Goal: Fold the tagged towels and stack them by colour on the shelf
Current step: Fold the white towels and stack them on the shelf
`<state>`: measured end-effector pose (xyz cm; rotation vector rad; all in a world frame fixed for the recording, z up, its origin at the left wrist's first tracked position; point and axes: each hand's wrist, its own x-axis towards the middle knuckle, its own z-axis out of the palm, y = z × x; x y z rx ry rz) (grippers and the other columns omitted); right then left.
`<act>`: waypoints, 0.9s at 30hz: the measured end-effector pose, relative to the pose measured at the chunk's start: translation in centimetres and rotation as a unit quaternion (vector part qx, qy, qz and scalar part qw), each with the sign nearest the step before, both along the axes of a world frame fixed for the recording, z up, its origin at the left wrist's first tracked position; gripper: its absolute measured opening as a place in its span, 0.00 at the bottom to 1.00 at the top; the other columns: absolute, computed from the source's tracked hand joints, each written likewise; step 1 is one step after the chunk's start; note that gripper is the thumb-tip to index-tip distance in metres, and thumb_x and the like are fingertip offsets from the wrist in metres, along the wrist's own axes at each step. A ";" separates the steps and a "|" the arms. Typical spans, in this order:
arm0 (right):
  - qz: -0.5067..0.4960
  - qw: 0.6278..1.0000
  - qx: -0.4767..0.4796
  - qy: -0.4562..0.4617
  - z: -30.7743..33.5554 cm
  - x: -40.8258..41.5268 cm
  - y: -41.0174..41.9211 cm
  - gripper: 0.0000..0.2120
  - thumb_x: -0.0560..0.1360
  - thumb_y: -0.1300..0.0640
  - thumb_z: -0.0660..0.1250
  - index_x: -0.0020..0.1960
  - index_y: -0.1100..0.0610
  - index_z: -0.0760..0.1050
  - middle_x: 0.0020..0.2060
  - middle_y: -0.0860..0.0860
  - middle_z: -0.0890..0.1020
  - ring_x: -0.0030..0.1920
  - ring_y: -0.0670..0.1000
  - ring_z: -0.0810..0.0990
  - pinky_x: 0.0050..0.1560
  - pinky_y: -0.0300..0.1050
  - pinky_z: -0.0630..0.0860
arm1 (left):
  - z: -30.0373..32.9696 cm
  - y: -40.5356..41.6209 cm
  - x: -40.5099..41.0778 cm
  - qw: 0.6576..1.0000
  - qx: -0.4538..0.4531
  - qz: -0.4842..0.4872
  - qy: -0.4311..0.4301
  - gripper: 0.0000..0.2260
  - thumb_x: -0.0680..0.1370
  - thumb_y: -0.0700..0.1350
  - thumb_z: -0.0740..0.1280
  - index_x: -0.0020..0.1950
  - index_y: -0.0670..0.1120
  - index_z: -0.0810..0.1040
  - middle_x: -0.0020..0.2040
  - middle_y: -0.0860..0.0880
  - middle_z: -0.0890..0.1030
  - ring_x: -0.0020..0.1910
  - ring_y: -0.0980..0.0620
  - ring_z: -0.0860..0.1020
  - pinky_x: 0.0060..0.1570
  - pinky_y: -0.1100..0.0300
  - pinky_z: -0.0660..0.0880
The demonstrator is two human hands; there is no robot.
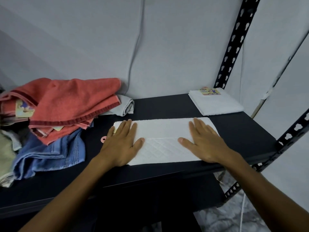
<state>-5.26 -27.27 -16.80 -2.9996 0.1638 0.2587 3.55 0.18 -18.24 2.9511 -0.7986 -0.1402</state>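
White towel point(164, 141) lies flat on the black shelf point(242, 131), folded into a long strip, its near edge close to the shelf's front lip. Left hand point(122, 143) presses flat on the strip's left end, fingers straight and spread; right hand point(203, 141) presses flat on the right end likewise. Neither grasps anything.

Left of the strip: a loose pile, red towel point(71, 104) on top, blue towel point(50, 153) under it spilling toward the front, a grey towel point(125, 106) rolled behind against the wall, pale cloth point(6, 153) at far left. Paper tag point(24, 109) shows in the red folds. A small pink ring point(103, 139) sits on the shelf just beside the left hand.

Back right corner: one folded white towel point(217, 104) with a printed label point(209, 91), apart from the strip, hard by the slotted upright point(234, 46).

Bare shelf between pile and strip is narrow; more bare shelf lies behind the strip's middle and off its right end. A cable point(135, 52) hangs down the wall.
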 end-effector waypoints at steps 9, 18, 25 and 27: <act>-0.013 0.990 0.007 -0.139 1.6 3.3 6.8 0.31 0.83 0.44 0.51 0.79 0.60 0.51 0.79 0.60 0.45 0.79 0.57 0.44 0.78 0.55 0.46 | 0.2 -0.3 0.1 1.000 -0.013 0.018 0.001 0.34 0.81 0.63 0.45 0.80 0.45 0.41 0.81 0.49 0.41 0.79 0.52 0.39 0.77 0.45 0.40; 0.067 0.997 0.007 -0.029 -0.4 2.0 5.1 0.40 0.78 0.30 0.42 0.80 0.54 0.38 0.79 0.47 0.39 0.78 0.45 0.37 0.78 0.52 0.39 | -0.2 0.2 0.2 1.000 -0.012 0.018 -0.007 0.35 0.78 0.63 0.39 0.81 0.44 0.42 0.81 0.49 0.42 0.79 0.53 0.40 0.77 0.47 0.41; 0.011 1.000 0.004 -0.019 -0.6 0.4 -1.0 0.46 0.72 0.26 0.38 0.80 0.55 0.36 0.79 0.47 0.37 0.78 0.44 0.37 0.78 0.53 0.40 | -0.4 0.3 0.2 1.000 -0.004 0.017 -0.007 0.41 0.74 0.68 0.34 0.81 0.45 0.42 0.81 0.49 0.41 0.79 0.53 0.40 0.77 0.48 0.41; -0.004 0.999 0.022 -0.022 -0.8 0.2 -2.5 0.47 0.72 0.26 0.39 0.80 0.54 0.36 0.79 0.47 0.37 0.78 0.44 0.37 0.78 0.54 0.41 | -0.4 0.3 0.1 1.000 -0.004 0.019 -0.005 0.40 0.74 0.68 0.35 0.81 0.45 0.42 0.81 0.49 0.41 0.79 0.53 0.40 0.77 0.48 0.40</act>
